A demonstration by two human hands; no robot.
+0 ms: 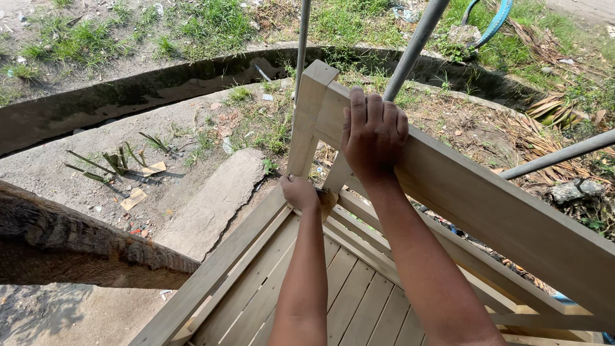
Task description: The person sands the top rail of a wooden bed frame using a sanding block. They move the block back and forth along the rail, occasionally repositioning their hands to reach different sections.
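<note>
Poles [410, 51] stand behind; right hand [373, 133] grips rail [487, 205], left hand [300, 192] (clenched) at post [309, 115].

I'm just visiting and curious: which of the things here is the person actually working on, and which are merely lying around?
In hand:
right hand gripping the top board
left hand at the foot of the corner post
slatted wooden frame

Lying about:
metal poles
concrete slab
dry palm leaves
log
</note>
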